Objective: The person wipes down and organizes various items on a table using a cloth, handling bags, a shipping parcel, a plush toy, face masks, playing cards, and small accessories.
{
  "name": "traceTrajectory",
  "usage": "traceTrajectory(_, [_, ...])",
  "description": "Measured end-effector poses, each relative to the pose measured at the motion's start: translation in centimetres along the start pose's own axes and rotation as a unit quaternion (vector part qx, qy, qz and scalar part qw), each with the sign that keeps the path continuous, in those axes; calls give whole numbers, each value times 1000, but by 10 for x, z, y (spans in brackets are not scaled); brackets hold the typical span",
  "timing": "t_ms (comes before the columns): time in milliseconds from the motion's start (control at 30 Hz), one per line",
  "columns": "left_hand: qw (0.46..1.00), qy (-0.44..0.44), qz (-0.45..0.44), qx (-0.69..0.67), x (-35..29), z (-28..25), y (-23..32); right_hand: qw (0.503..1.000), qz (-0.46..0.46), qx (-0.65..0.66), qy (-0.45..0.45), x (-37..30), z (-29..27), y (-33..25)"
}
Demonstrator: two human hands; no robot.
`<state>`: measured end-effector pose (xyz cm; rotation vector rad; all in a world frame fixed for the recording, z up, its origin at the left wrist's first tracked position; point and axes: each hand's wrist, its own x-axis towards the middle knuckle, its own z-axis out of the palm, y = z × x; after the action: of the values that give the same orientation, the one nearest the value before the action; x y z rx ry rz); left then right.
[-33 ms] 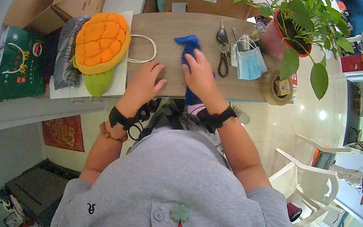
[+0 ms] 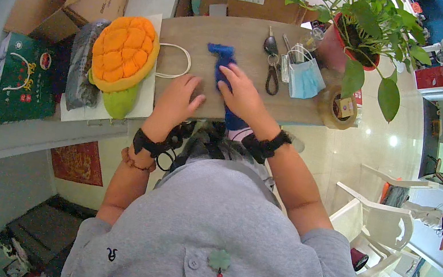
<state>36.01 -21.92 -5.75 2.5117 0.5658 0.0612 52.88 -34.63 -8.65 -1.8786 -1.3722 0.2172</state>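
A long strip of dark blue cloth (image 2: 225, 65) lies on the brown tabletop, its upper end bent to the left. Its lower part runs under my right hand (image 2: 244, 95) toward the table's front edge, where more dark blue shows. My right thumb and fingers are closed on the cloth's middle, though the palm side is hidden. To the left, my left hand (image 2: 176, 103) rests at the table edge with nothing in it, thumb and fingers apart. Both wrists wear black bands.
An orange-yellow plush cushion (image 2: 122, 53) and a white cord loop (image 2: 187, 59) lie left. On the right are keys (image 2: 271, 45), blue face masks (image 2: 305, 77), a tape roll (image 2: 335, 109) and a potted plant (image 2: 335, 43). Cardboard boxes (image 2: 266, 3) stand behind; a white chair (image 2: 382, 219) is at right.
My right hand has shifted slightly left, and the blue cloth has moved left with it. The cloth's bent upper end looks flatter. My left hand has barely moved.
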Motion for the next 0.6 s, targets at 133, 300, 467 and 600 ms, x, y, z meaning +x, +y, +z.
traceTrajectory(133, [993,95,58,-38,29,6,19,989,74,-93,87,15,-37,22])
traceTrajectory(300, [988,54,144,-22,67,56,33,941,87,-299,133,31,-48,57])
traceTrajectory(467, [976,16,167,-136,74,36,26,929,103,-337,114,28,-49,77])
traceTrajectory(600, [966,144,180,-118,68,-12,29,976,43,-113,180,36,-73,31])
